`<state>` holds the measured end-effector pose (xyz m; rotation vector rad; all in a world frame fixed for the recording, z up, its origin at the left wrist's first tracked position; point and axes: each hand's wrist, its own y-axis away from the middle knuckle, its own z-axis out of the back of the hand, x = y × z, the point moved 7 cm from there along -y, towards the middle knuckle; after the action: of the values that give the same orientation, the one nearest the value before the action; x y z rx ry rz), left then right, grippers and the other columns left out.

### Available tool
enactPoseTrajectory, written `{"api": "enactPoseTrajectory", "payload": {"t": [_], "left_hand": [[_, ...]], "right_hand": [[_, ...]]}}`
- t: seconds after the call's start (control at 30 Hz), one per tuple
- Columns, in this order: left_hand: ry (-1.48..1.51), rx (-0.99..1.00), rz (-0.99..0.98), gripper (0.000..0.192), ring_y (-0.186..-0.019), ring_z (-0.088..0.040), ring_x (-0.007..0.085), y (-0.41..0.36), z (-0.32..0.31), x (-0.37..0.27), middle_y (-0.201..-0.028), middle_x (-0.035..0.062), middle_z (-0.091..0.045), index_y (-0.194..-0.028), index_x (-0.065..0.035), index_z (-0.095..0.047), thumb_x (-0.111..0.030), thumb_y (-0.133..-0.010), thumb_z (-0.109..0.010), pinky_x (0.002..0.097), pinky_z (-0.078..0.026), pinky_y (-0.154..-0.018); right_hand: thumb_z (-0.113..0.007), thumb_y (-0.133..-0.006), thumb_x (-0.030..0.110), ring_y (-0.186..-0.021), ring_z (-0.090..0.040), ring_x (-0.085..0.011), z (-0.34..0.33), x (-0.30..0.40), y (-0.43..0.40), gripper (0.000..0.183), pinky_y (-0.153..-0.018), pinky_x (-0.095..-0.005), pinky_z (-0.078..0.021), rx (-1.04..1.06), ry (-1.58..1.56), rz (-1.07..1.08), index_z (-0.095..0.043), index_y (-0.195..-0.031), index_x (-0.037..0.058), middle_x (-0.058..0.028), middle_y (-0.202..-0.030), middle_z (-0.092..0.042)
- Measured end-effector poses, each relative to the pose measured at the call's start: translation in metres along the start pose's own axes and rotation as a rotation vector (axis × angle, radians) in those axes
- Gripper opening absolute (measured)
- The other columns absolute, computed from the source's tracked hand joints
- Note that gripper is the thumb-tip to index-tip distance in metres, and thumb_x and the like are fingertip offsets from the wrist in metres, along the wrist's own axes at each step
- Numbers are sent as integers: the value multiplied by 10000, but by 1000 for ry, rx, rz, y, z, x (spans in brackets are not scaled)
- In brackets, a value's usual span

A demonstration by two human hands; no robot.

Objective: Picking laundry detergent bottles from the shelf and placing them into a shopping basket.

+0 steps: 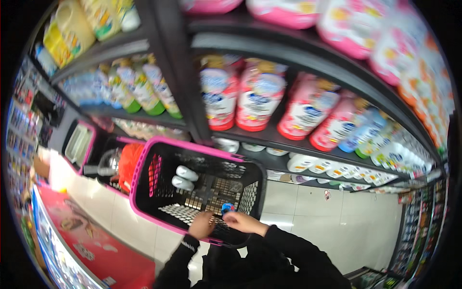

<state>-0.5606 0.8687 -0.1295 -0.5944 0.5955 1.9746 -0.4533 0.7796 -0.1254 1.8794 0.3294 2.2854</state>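
Note:
A black plastic shopping basket (252,202) with a pink rim stands right in front of me. Two white bottles or tubes (184,177) lie inside it toward the far left. My right hand (243,222) is over the basket's near right part, its fingers around a small blue item (227,208) with some red on it. What that item is cannot be made out. My left hand (202,224) hangs over the near wall, left of the right hand. Its fingers point into the basket, and whether they hold something is hidden.
Dark shelves (245,142) across from me carry pink-and-white detergent bottles (260,95) and white jugs (301,163). Left of the basket are a red bag (130,166) and a clear container (108,162). A red-sided display freezer (97,245) borders the tiled floor (321,224) at lower left.

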Motion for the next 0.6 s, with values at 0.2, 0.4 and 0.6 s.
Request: {"api": "enactPoseTrajectory", "payload": {"t": [0.2,0.4,0.6], "left_hand": [[355,-80,-196,286,-921,-555,312,49,-29,-155,-972,169,-584,-1043,-16,-554,-85,-766,-578,362,-437,-804],[317,328,-268,295,-876,-570,292,56,-83,-228,-970,155,-577,-1076,-36,-535,-120,-794,-559,347,-459,-733],[109,297,-386,325,-907,-551,333,38,-89,-272,-1003,176,-568,-1088,-20,-526,-172,-801,-540,382,-446,-776]], "right_hand": [[-520,-858,64,-899,-569,-131,24,-22,161,168,-803,-263,-451,-252,-315,-72,-539,-1012,-1,-61,-945,-592],[-518,-857,55,-883,-565,-130,48,-36,241,169,-785,-256,-454,-494,-369,-42,-536,-1012,-10,-66,-948,-586],[-546,-840,92,-859,-564,-128,67,0,271,202,-770,-256,-453,-392,-194,-15,-534,-1021,2,-64,-940,-587]]}}
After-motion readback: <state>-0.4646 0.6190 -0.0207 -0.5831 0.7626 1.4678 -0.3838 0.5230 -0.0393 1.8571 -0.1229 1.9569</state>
